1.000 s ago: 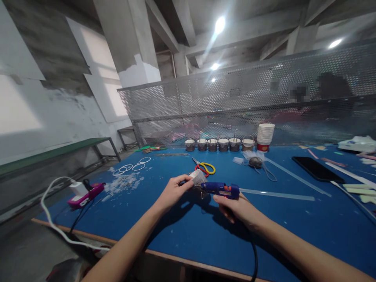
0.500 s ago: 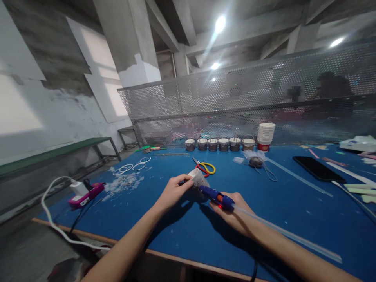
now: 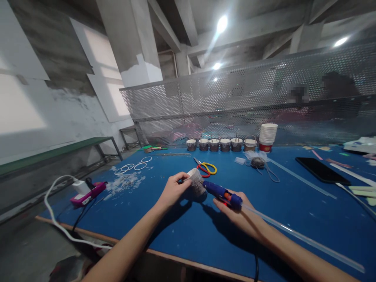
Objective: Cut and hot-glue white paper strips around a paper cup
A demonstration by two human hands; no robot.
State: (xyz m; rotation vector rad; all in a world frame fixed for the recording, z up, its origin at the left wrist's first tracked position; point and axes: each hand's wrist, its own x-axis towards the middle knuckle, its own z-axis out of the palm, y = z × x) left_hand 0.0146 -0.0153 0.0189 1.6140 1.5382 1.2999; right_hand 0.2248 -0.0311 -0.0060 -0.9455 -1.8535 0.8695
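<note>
My left hand (image 3: 175, 190) grips a small paper cup (image 3: 197, 187) by its pale rim; the cup is tilted and its side looks grey and wrapped. In my right hand (image 3: 239, 213) is a blue hot glue gun (image 3: 219, 191), its nozzle pointing at the cup's side, close to it or touching. A long clear glue stick (image 3: 299, 233) sticks out of the gun's back end. Just beyond the cup lie scissors (image 3: 207, 168) with red and yellow handles.
Several grey-covered cups (image 3: 225, 145) line the back, beside a stack of paper cups (image 3: 268, 137). A ball of grey string (image 3: 257, 163) and a black phone (image 3: 321, 170) lie right. White rings (image 3: 140, 166), scraps and a purple power strip (image 3: 88, 196) are left.
The glue gun has moved slightly right, and more of the cup's side shows. My left hand keeps its hold on the rim. The whole view has shifted a little.
</note>
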